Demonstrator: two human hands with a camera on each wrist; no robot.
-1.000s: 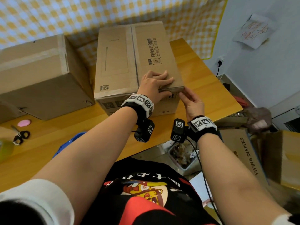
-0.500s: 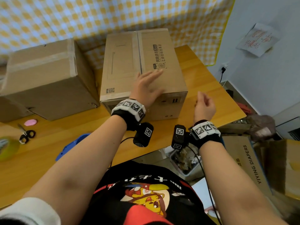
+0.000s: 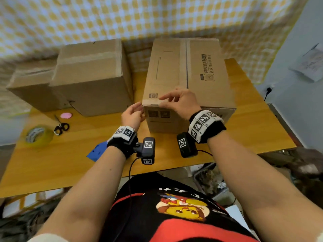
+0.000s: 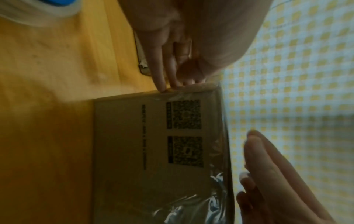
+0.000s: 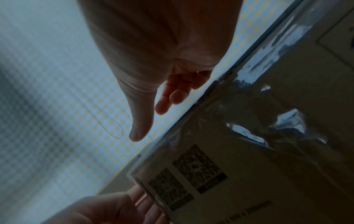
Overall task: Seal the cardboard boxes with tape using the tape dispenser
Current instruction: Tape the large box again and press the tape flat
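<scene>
Box in hand: the printed cardboard box [image 3: 188, 79] is sitting on the wooden table [image 3: 244, 133], right of centre, its near end facing the person.
Tape on it: clear tape [image 4: 193, 207] is lying wrinkled along the top near edge and down the front face, and a strip is running along the centre seam on top.
Left hand: the left hand [image 3: 133, 114] is touching the box's near left corner with straightened fingertips [image 4: 160, 84], seemingly pressing the tape end down the side; nothing is being grasped.
Right hand: the right hand [image 3: 178, 101] is resting over the top near edge beside the same corner, fingers loosely extended; the wrist view is dark and blurred, so whether the fingertips are pressing tape I cannot tell.
Progress: this box is looking close to sealed, with only smoothing at the corner going on. The plain box [image 3: 90, 74] to the left is already carrying tape bands; a third box [image 3: 29, 84] behind it is too blurred to judge.
Changed from earlier: both hands are now working at the left corner, having been at the right corner a second ago and lifted clear half a second ago.
Around: a yellowish tape roll [image 3: 37, 135], scissors [image 3: 60, 127], a pink disc [image 3: 66, 115] and a blue object [image 3: 97, 150], possibly the dispenser, are lying well apart on the table's left.
</scene>
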